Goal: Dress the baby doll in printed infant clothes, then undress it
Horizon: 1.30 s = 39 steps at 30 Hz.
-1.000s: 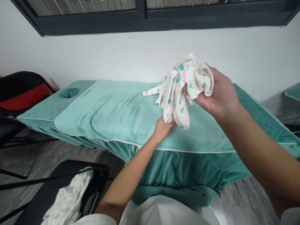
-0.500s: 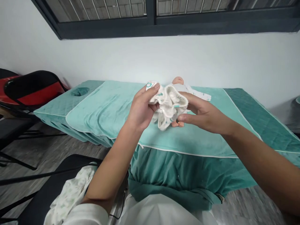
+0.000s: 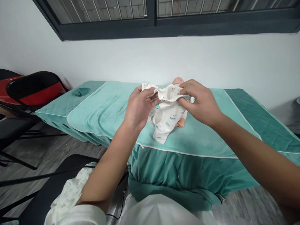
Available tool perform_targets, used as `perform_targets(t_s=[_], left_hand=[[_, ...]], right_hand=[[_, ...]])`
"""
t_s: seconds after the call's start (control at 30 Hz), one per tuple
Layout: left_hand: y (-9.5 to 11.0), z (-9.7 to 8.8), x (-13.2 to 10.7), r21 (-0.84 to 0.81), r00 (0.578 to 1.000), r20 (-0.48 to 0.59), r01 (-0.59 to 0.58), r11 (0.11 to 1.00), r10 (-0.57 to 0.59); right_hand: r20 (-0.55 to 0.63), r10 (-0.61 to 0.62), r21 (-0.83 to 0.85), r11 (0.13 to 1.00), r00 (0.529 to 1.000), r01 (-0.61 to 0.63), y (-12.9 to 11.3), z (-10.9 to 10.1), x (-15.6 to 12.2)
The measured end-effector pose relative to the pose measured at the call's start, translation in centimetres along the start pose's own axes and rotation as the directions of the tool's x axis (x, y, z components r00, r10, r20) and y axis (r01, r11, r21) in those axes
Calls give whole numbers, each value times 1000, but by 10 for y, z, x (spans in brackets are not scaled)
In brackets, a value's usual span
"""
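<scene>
The baby garment (image 3: 164, 120) is small and made of soft white cloth, with a print of little teal and orange figures. Its upper edge is gathered and wrinkled, and it is stretched between the two hands. The rest hangs down loosely, and one narrow part reaches lowest.

The left hand (image 3: 138, 106) pinches the left end of the gathered edge between thumb and fingers. The right hand (image 3: 201, 103) closes its fingers over the right end. Both hands hold the cloth firmly and lift it a little above the towel (image 3: 105, 112), in the middle of the view.

There is one garment in the hands, and there are two hands. Just behind the garment lies one doll (image 3: 177, 81); only the top of its head and a foot are visible. One light green towel covers one darker green bed (image 3: 253, 112), which has one round hole (image 3: 81, 91) near its left end.

Low on the left, one black chair (image 3: 58, 172) carries one other white cloth (image 3: 70, 193) with a pale print. Farther left stands one red and black chair (image 3: 30, 89); whether there are more beside it, I cannot tell.
</scene>
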<state>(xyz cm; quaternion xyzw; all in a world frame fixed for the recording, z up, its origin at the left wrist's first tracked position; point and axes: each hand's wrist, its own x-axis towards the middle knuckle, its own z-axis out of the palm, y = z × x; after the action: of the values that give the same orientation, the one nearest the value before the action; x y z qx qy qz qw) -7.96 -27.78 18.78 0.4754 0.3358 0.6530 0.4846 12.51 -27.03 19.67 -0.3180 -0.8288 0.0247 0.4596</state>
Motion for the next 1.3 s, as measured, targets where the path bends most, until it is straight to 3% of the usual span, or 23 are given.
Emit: perform_targets(t_s=[0.13, 0.23, 0.33, 0.4, 0.5, 0.6, 0.7, 0.8, 0.9, 0.93, 0.97, 1.03, 1.1, 1.13, 1.17, 1.23, 1.3], left_hand=[[-7, -4, -4, 274, 956, -76, -252, 928, 283], [-8, 1, -5, 422, 920, 139, -391, 818, 368], [-13, 7, 0, 424, 883, 389, -426, 799, 264], [-20, 8, 5, 423, 884, 429, -380, 822, 188], [-34, 7, 14, 339, 939, 323, -236, 911, 123], [-46, 9, 22, 136, 979, 201, -59, 989, 31], [-57, 16, 29, 11, 976, 175, 129, 992, -129], [-69, 18, 33, 27, 907, 297, 306, 952, -300], [-82, 16, 35, 207, 731, 500, 419, 884, -463], [-87, 15, 37, 242, 697, 528, 425, 872, -486], [-92, 14, 39, 235, 700, 526, 425, 874, -482], [-102, 13, 45, 113, 800, 437, 404, 908, -410], [-112, 14, 53, -13, 889, 303, 364, 932, -343], [-117, 15, 56, -38, 909, 254, 350, 936, -330], [-121, 16, 59, -38, 914, 230, 352, 935, -335], [-127, 18, 63, -15, 895, 230, 395, 919, -381], [-132, 20, 63, -15, 862, 269, 451, 893, -430]], right_hand=[[-24, 55, 110, 993, 998, -52, 6, 3, 0], [-15, 99, 175, 980, 995, -95, 8, 8, 4], [-9, 186, 218, 959, 983, -179, 11, 12, 8], [10, 293, 268, 920, 956, -285, 17, 13, 7], [149, 447, 434, 772, 882, -464, 32, 14, -1], [319, 460, 573, 603, 829, -555, 50, 19, -15], [361, 451, 627, 530, 816, -571, 65, 29, -22], [242, 492, 693, 516, 836, -504, 78, 38, -18], [130, 537, 727, 520, 834, -448, 93, 43, -12], [115, 554, 727, 518, 825, -450, 98, 44, -11], [115, 570, 720, 517, 814, -464, 103, 45, -12], [191, 578, 667, 517, 793, -537, 111, 47, -17], [398, 523, 561, 511, 754, -651, 116, 47, -24], [531, 471, 492, 506, 705, -709, 118, 47, -27], [646, 418, 425, 497, 638, -756, 119, 47, -31], [755, 380, 345, 464, 535, -816, 123, 50, -36], [697, 470, 374, 406, 542, -834, 129, 55, -39]])
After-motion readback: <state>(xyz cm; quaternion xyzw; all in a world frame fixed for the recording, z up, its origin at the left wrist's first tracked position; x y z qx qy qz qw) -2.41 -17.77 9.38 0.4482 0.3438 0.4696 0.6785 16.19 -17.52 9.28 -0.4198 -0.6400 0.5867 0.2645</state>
